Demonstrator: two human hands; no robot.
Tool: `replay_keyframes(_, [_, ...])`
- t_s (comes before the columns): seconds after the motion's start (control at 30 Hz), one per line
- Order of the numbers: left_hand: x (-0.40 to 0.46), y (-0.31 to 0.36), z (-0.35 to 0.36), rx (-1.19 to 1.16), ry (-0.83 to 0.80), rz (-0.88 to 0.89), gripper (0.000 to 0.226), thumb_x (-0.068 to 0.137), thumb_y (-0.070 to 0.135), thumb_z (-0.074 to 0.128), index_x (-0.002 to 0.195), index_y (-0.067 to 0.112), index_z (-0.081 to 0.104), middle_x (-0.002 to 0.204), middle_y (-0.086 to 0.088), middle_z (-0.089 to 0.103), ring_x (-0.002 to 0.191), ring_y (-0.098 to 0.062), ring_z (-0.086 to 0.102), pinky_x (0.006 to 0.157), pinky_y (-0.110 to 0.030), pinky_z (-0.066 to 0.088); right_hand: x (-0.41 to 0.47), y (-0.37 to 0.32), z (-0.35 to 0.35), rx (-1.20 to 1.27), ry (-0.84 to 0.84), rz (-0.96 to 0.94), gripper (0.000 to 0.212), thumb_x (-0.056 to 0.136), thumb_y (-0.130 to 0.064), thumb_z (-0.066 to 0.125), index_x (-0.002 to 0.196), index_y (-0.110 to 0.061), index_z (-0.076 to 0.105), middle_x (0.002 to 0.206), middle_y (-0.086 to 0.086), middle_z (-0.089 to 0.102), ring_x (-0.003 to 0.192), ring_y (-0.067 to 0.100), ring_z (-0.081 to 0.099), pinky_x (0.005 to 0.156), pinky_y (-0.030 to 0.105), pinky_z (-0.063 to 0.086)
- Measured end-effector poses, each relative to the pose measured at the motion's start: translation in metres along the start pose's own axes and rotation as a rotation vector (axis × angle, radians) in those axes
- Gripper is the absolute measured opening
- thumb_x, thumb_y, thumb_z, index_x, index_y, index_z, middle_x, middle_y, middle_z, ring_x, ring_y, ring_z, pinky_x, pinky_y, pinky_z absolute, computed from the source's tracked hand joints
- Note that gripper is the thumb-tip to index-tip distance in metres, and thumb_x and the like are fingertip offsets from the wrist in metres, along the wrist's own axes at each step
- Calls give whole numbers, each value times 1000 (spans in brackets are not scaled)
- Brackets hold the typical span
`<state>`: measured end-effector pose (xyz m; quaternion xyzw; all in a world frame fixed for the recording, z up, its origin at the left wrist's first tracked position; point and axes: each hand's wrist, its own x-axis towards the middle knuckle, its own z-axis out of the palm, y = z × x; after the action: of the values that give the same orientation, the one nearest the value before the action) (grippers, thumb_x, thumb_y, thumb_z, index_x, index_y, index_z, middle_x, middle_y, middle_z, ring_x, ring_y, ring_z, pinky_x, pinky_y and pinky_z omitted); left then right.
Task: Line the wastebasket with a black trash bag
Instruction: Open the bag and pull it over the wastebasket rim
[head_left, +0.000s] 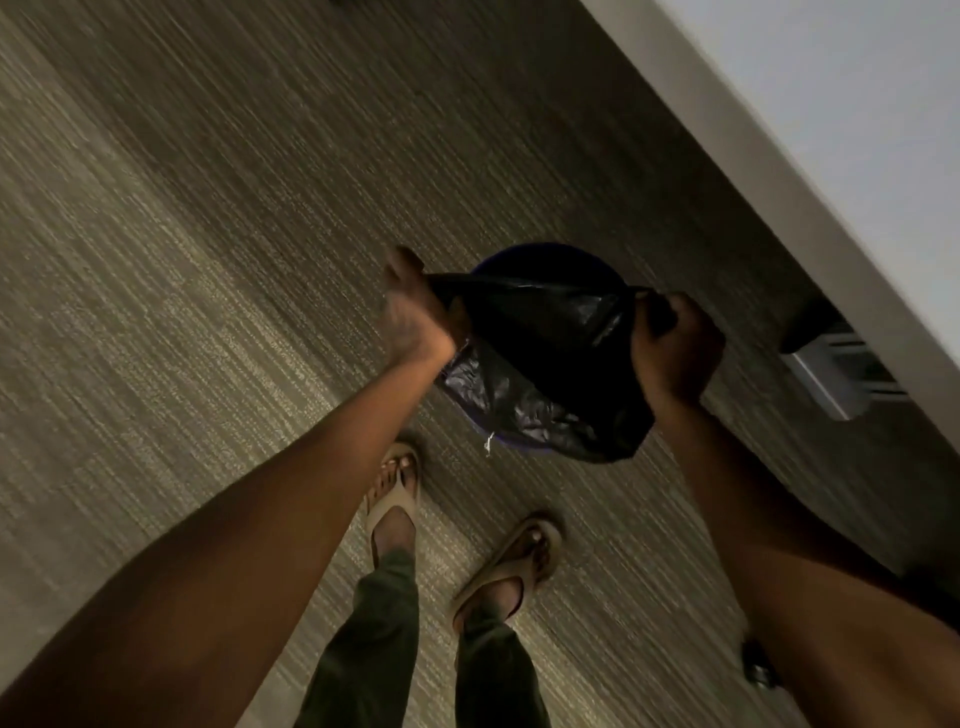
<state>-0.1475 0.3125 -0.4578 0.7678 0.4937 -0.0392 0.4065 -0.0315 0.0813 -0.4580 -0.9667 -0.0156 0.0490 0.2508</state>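
We hold the black trash bag stretched between both hands above the dark blue wastebasket, whose rim shows behind it. Our right hand is fisted on one edge; our left hand is blurred, its fingers seemingly hooked in the other. Open carpet lies to the left; the wall runs close on the right.

The black trash bag is thin, crinkled plastic with a glossy sheen. The floor is matt carpet with a fine ribbed weave. The sandals look like smooth, matt tan rubber.
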Motion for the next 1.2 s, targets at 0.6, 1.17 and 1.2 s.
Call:
replay_keyframes(0.6, [71,-30,37,600,-277,541,88,95,28,68,166,27,16,172,-11,18,161,-38,10,124,-66,18,67,26,49,-446,-185,-625,56,88,1,63,142,-13,61,125,30,65,101,51,66,82,53,54])
replay_keyframes(1.17, [95,-56,50,-48,-503,207,42,98,15,66,139,27,66,125,1,74,116,-21,69,105,-43,56,109,63,81,-33,-505,202,41,108,-40,42,100,-10,69,100,21,67,101,40,67,76,37,43])
replay_keyframes(1.2, [94,-60,49,-210,-502,128,44,96,11,68,138,26,66,123,2,74,113,-20,71,99,-43,59,109,66,82,30,-484,245,38,107,-39,46,99,-10,70,100,21,68,102,40,68,78,40,47])
